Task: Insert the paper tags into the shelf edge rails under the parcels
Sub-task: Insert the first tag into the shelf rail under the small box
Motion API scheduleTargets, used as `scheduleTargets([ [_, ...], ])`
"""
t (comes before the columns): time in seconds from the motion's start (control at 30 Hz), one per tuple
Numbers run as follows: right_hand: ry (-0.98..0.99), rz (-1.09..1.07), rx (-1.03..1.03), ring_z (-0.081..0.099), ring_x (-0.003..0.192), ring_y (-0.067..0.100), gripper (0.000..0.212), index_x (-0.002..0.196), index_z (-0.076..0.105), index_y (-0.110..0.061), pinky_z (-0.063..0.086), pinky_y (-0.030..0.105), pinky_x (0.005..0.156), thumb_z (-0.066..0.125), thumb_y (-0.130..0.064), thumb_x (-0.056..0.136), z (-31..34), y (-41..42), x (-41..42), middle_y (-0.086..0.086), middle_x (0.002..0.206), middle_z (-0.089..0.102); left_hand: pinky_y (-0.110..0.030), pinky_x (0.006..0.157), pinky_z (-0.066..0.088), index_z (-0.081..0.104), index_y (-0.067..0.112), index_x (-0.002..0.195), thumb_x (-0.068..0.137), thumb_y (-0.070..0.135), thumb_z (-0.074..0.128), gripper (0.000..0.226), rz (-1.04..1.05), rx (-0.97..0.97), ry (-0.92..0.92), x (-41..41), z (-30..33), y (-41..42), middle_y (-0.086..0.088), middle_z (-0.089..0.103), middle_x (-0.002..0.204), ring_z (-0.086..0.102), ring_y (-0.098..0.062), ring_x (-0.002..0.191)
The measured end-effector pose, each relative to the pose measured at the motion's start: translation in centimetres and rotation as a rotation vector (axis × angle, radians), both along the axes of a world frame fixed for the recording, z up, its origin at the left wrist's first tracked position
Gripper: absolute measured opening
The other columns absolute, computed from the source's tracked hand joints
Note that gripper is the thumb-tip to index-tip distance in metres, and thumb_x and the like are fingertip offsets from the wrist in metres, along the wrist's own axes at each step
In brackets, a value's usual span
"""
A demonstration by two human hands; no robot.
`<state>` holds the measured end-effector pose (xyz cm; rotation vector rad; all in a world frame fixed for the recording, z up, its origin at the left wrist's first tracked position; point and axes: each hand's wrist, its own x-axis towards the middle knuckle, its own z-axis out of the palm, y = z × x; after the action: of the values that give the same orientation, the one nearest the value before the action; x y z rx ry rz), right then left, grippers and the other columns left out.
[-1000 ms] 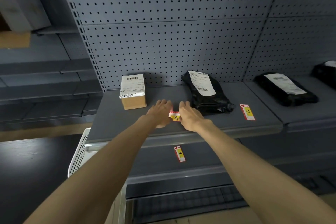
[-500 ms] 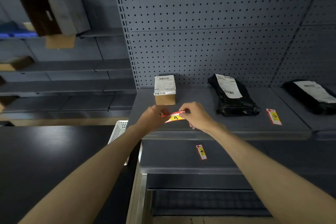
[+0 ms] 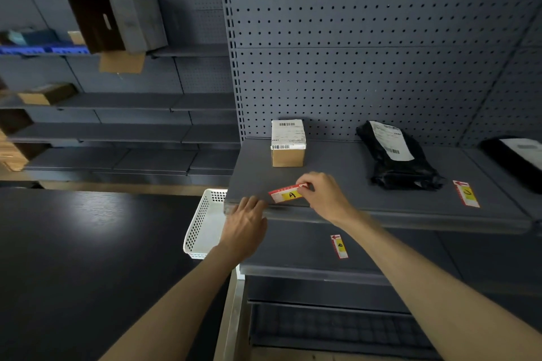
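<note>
My right hand (image 3: pixel 324 198) pinches the right end of a red and yellow paper tag marked A (image 3: pixel 286 194), held just above the shelf edge rail (image 3: pixel 410 218), in front of the small cardboard parcel (image 3: pixel 288 143). My left hand (image 3: pixel 245 221) rests with spread fingers on the rail's left end, apart from the tag. A black bag parcel (image 3: pixel 396 155) lies to the right, with another tag (image 3: pixel 466 194) flat on the shelf beside it. A third tag (image 3: pixel 339 246) lies on the lower shelf.
A white perforated basket (image 3: pixel 202 226) sticks out at the shelf's left corner. Another black parcel (image 3: pixel 519 161) lies at the far right. A pegboard back wall (image 3: pixel 366 53) rises behind. Grey shelving with cardboard boxes (image 3: pixel 114 20) stands to the left, above a dark floor.
My left hand has let go of tag A and dropped onto the rail's left end. My right hand alone holds the tag, lower and nearer the rail. The view has shifted left.
</note>
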<state>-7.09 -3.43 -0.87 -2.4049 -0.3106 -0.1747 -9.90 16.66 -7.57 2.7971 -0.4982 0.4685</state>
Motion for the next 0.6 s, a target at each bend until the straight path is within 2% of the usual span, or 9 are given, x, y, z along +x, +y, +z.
scheduleTargets([
  [0.23,0.001,0.015,-0.053,0.059,0.082,0.017,0.013,0.096,0.07,-0.013,0.053,0.039,0.074,0.058,-0.012,0.093,-0.7,0.5,-0.2,0.002,0.095,0.066,-0.038,0.086,0.051,0.062,0.017,0.114,0.087,0.016,0.059,0.028,-0.041,-0.013,-0.037,-0.2,0.1,0.3,-0.001,0.063,0.112,0.058,-0.021,0.101],
  [0.33,0.008,0.033,-0.094,0.06,0.082,0.018,0.013,0.094,0.07,-0.013,0.055,0.042,0.075,0.057,-0.013,0.094,-1.1,1.0,-0.2,0.003,0.094,0.065,-0.039,0.085,0.052,0.064,0.017,0.112,0.084,0.012,0.061,0.028,-0.056,-0.038,-0.049,-0.7,0.1,0.4,0.0,0.064,0.113,0.059,-0.021,0.101],
  [0.4,0.006,0.032,-0.137,0.06,0.082,0.019,0.016,0.095,0.07,-0.012,0.054,0.04,0.074,0.054,-0.014,0.095,-1.1,1.3,-0.4,0.004,0.095,0.064,-0.039,0.087,0.052,0.064,0.018,0.112,0.085,0.013,0.06,0.028,-0.054,-0.043,-0.044,-0.9,-0.1,0.5,0.001,0.063,0.114,0.059,-0.02,0.103],
  [0.6,-0.01,0.024,-0.253,0.057,0.081,0.022,0.021,0.096,0.069,-0.012,0.035,0.029,0.065,0.048,-0.012,0.097,-1.4,2.2,-0.7,0.005,0.096,0.061,-0.04,0.09,0.051,0.065,0.018,0.114,0.087,0.013,0.058,0.027,-0.058,-0.075,-0.037,-0.9,-0.3,0.6,0.001,0.065,0.114,0.059,-0.019,0.105],
])
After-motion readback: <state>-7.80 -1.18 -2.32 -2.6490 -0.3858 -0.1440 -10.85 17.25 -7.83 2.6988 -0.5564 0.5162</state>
